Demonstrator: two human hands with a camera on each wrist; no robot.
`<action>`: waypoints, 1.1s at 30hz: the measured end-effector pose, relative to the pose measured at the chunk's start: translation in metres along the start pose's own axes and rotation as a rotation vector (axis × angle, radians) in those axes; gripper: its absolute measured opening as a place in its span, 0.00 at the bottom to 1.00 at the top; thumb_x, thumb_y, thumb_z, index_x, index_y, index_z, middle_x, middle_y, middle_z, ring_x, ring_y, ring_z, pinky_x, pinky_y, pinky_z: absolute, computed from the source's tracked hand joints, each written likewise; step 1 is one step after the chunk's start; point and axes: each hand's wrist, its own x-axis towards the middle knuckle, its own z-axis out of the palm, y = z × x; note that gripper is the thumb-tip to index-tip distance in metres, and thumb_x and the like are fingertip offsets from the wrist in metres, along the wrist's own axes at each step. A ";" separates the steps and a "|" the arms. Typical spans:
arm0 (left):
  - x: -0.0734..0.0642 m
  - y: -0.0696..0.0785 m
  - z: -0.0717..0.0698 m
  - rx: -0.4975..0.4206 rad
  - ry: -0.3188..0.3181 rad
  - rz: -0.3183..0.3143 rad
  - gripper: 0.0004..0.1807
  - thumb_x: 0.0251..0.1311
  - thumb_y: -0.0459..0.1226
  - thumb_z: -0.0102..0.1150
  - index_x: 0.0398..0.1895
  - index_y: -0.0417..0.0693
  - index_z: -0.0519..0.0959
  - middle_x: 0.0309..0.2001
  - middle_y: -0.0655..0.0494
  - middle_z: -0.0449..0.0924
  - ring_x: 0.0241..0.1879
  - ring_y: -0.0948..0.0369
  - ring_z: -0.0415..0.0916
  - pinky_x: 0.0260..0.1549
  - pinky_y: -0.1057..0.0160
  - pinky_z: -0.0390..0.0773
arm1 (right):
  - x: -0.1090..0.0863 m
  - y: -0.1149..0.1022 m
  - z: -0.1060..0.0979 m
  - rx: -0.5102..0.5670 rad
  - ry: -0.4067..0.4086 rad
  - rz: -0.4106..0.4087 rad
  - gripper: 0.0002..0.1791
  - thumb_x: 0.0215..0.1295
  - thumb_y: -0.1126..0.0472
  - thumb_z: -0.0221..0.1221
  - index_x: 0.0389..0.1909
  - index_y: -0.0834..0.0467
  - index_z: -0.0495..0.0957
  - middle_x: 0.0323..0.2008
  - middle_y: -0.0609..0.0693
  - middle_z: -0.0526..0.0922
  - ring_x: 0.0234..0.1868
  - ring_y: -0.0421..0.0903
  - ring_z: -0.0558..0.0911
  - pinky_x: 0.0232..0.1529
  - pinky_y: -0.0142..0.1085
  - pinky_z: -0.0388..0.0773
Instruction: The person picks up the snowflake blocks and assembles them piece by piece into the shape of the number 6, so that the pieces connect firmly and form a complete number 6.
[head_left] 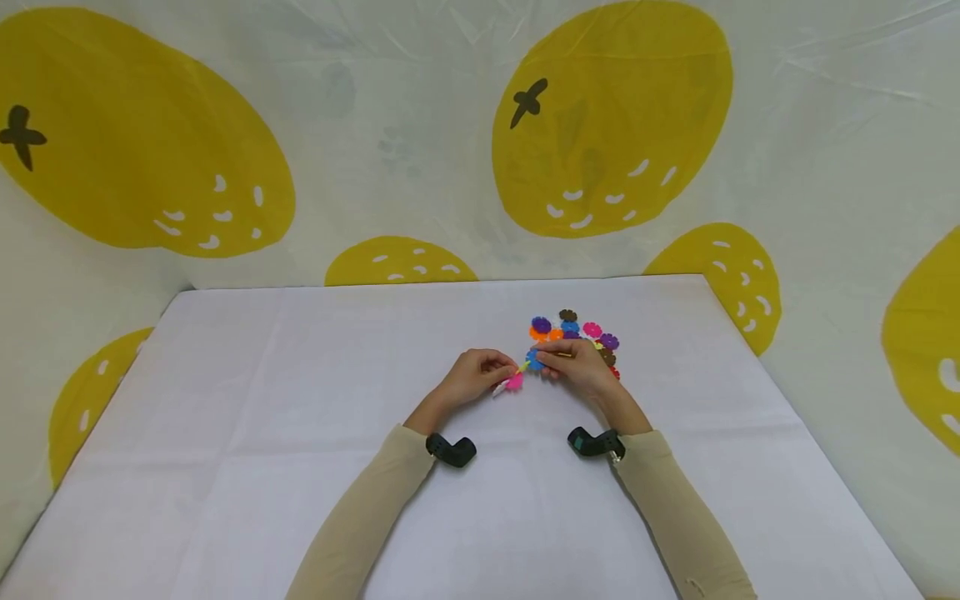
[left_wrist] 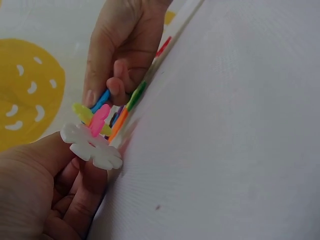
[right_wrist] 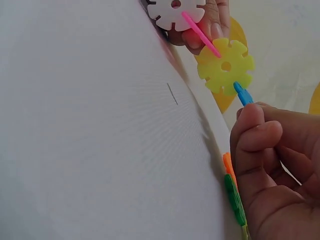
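Notched plastic flower discs are joined edge to edge in a short chain between the hands. The chain runs from a white disc (right_wrist: 169, 17) through a pink disc (right_wrist: 201, 34) and a yellow disc (right_wrist: 215, 75) to a blue disc (right_wrist: 243, 95). At the white end, my left hand (head_left: 474, 377) pinches the disc between thumb and fingers. My right hand (head_left: 576, 365) grips the blue disc, its far part hidden by the fingertips. In the right wrist view the blue disc's edge meets the yellow one's rim; how deep it sits in a notch I cannot tell.
Loose flower discs in several colours lie in a pile behind and partly under the right hand, among them a purple disc (head_left: 541, 325), a brown disc (head_left: 567, 315) and a pink disc (head_left: 592, 330). A white cloth covers the table (head_left: 300, 375). A fruit-patterned curtain (head_left: 420, 167) hangs behind it.
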 end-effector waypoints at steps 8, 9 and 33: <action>-0.001 0.001 0.001 0.028 0.009 0.035 0.11 0.66 0.38 0.60 0.43 0.38 0.84 0.34 0.51 0.85 0.29 0.69 0.74 0.31 0.72 0.74 | 0.001 0.002 -0.003 -0.014 -0.020 -0.008 0.17 0.67 0.67 0.60 0.51 0.76 0.77 0.28 0.47 0.84 0.24 0.39 0.78 0.31 0.27 0.78; -0.001 0.001 0.001 0.035 0.008 0.042 0.11 0.66 0.38 0.60 0.43 0.38 0.84 0.34 0.51 0.85 0.29 0.69 0.74 0.31 0.71 0.74 | 0.001 0.001 -0.003 -0.023 -0.023 -0.010 0.17 0.67 0.66 0.60 0.51 0.76 0.77 0.29 0.48 0.84 0.24 0.39 0.78 0.32 0.27 0.78; 0.001 0.000 0.006 -0.203 0.037 -0.045 0.17 0.68 0.39 0.58 0.54 0.36 0.76 0.42 0.44 0.84 0.32 0.66 0.79 0.33 0.68 0.77 | -0.001 0.004 0.012 0.203 -0.092 -0.066 0.16 0.67 0.68 0.60 0.51 0.73 0.76 0.36 0.50 0.83 0.29 0.41 0.80 0.36 0.28 0.79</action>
